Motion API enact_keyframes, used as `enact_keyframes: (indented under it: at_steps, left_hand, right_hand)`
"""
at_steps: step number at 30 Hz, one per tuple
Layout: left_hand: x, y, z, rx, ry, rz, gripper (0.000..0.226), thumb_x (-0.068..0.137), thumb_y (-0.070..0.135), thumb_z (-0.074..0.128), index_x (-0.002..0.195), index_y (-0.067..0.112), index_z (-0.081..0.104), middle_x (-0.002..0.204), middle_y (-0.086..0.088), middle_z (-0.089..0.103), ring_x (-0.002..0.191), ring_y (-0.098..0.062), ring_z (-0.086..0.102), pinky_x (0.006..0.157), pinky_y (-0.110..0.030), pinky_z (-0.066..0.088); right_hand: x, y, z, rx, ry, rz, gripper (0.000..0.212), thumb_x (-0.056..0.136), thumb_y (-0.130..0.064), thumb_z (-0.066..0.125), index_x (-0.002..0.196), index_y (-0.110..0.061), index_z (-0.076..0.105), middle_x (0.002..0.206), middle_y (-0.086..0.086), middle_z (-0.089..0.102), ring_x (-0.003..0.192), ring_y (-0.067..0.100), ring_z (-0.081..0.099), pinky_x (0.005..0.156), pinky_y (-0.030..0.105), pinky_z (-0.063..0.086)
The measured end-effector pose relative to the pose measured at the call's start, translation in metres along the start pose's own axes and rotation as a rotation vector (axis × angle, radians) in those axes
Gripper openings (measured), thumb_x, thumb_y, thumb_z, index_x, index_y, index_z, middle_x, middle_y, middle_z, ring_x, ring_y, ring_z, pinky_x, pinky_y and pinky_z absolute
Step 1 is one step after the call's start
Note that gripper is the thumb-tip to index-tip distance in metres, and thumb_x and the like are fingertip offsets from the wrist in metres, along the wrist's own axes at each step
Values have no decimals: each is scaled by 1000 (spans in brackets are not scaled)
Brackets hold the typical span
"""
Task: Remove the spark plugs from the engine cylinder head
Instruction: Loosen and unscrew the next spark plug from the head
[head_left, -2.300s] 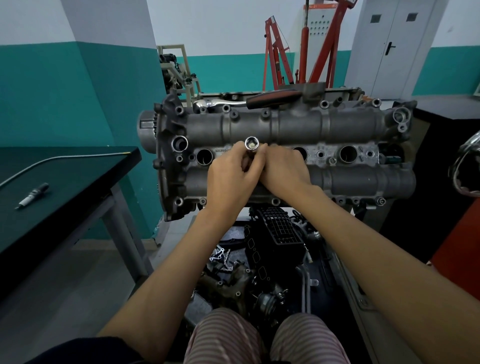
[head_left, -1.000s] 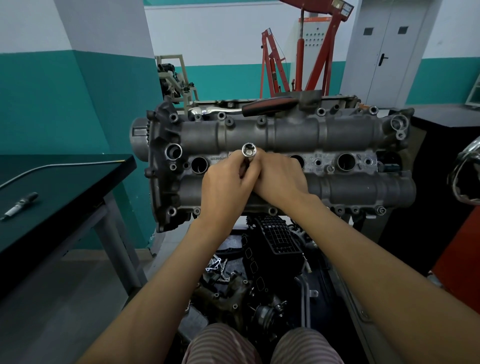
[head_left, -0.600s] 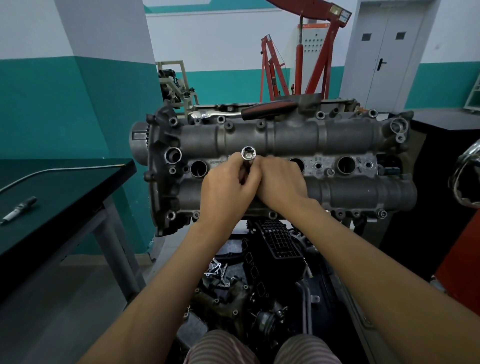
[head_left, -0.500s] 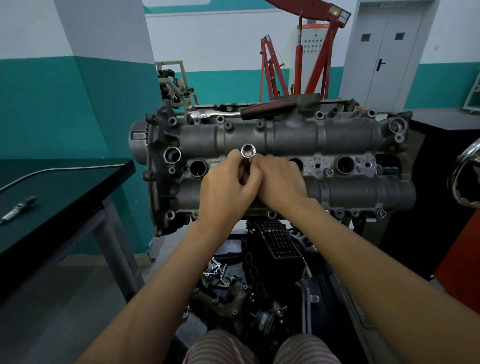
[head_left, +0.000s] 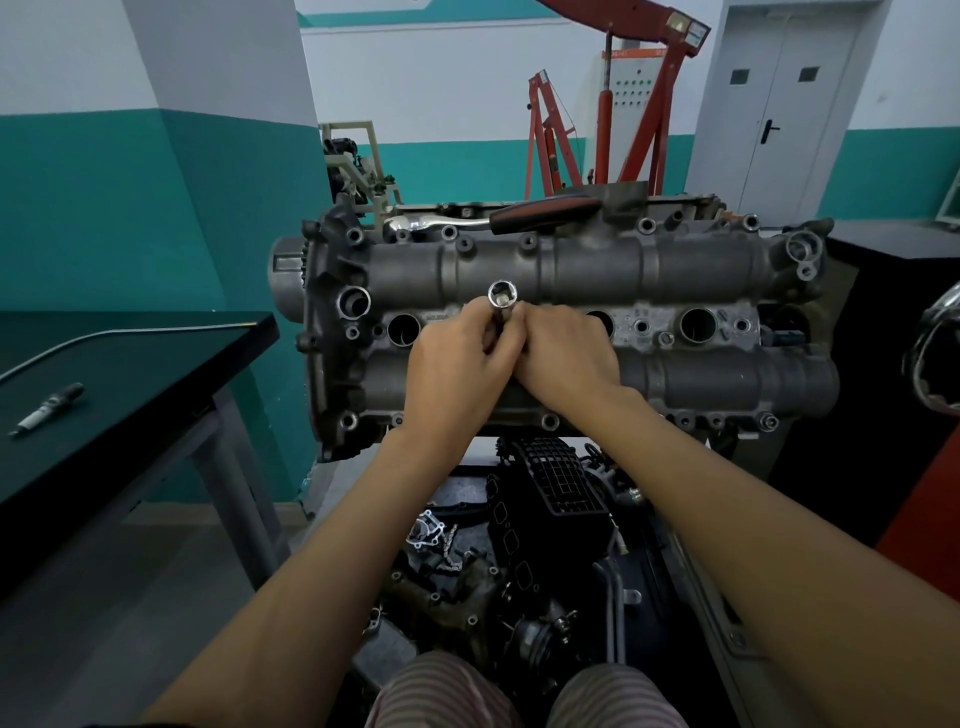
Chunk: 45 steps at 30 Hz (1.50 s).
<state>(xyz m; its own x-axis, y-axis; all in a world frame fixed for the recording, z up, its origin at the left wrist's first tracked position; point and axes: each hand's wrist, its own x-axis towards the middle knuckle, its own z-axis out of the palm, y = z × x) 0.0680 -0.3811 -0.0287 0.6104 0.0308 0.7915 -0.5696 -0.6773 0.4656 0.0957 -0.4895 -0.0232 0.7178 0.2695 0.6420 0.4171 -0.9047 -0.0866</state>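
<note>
The grey engine cylinder head (head_left: 675, 275) stands in front of me with its row of spark plug wells facing me. A silver spark plug socket (head_left: 502, 300) sticks out of the second well from the left, its open end toward me. My left hand (head_left: 457, 369) and my right hand (head_left: 566, 358) both grip the socket's shaft from either side, fingers curled around it. The well under my hands is hidden. One open well (head_left: 403, 329) lies left of my hands and two more (head_left: 697, 326) to the right. A removed spark plug (head_left: 47, 409) lies on the dark table (head_left: 156, 374) at left.
A ratchet with a red and black handle (head_left: 540, 214) lies on the top edge of the head. Loose engine parts and a black manifold (head_left: 550, 493) sit below, between my knees. A red engine hoist (head_left: 649, 104) stands behind, and a thin metal rod (head_left: 130, 332) lies on the table.
Both hands stay on the socket with small shifts of the fingers around it. The view has tipped slightly, so the engine sits lower in the frame.
</note>
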Motion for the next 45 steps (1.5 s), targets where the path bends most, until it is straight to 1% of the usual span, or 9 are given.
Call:
enact_keyframes:
  at_steps: [8, 15, 18, 23, 28, 35, 39, 42, 45]
  left_hand:
    - [4, 2, 0, 104, -49, -32, 42, 94, 30, 49, 56, 22, 33, 45, 9, 36, 44, -8, 38, 49, -24, 20]
    - [1, -1, -3, 79, -53, 16, 34, 95, 33, 50, 71, 9, 52, 51, 6, 44, 54, -19, 49, 53, -31, 33]
    - [-1, -4, -5, 37, -65, 52, 34, 95, 30, 50, 69, 10, 49, 49, 7, 41, 48, -11, 43, 49, -27, 30]
    - [-1, -7, -6, 23, -84, 54, 30, 93, 27, 52, 70, 8, 49, 50, 5, 42, 48, -13, 45, 50, -23, 31]
    - [-2, -8, -4, 23, -81, 29, 28, 93, 30, 50, 81, 5, 47, 58, 2, 47, 57, -11, 49, 52, -21, 33]
    - [-4, -9, -6, 18, -112, 27, 22, 92, 30, 48, 85, 9, 47, 72, 2, 49, 67, -12, 46, 58, -23, 35]
    - [-4, -8, -9, -64, -99, 42, 6, 93, 26, 53, 93, 25, 47, 82, 3, 55, 73, -12, 52, 60, -22, 40]
    - [-6, -12, -7, -6, -67, 71, 14, 93, 19, 54, 101, 9, 60, 89, -5, 58, 78, -16, 52, 68, -26, 41]
    - [-8, -12, -5, -45, 35, 28, 12, 89, 15, 62, 87, 4, 61, 81, -9, 56, 72, -13, 48, 65, -20, 38]
  right_hand:
    - [0, -2, -1, -25, 9, 14, 20, 93, -27, 38, 89, -20, 57, 84, 3, 67, 79, 27, 59, 57, 31, 21]
    - [-1, -2, -1, -25, -5, 5, 18, 90, -30, 40, 79, -20, 51, 84, 7, 66, 79, 29, 60, 55, 31, 20]
    - [-2, -1, 0, -18, 14, -5, 23, 90, -33, 39, 86, -17, 56, 84, 7, 66, 79, 30, 60, 57, 31, 21]
    - [-3, 1, 2, -17, 29, -25, 31, 87, -35, 35, 93, -16, 59, 84, 7, 66, 78, 29, 60, 58, 31, 25]
    - [-3, 1, 1, -30, 11, -30, 21, 90, -29, 41, 94, -16, 57, 85, 7, 65, 78, 30, 60, 58, 31, 24]
    - [-1, 1, 3, -29, 7, -39, 22, 91, -30, 41, 103, -12, 46, 87, 8, 65, 78, 32, 61, 56, 33, 28]
    - [-1, 0, 3, -35, 30, -29, 29, 91, -36, 42, 106, -13, 47, 86, 8, 66, 79, 31, 62, 57, 33, 29]
    - [-1, -1, 2, -14, 22, -6, 26, 89, -39, 42, 97, -15, 50, 84, 6, 65, 78, 27, 61, 56, 32, 25]
    - [2, -2, 0, -1, -8, 15, 25, 87, -42, 43, 83, -21, 55, 79, 2, 64, 78, 23, 59, 50, 30, 20]
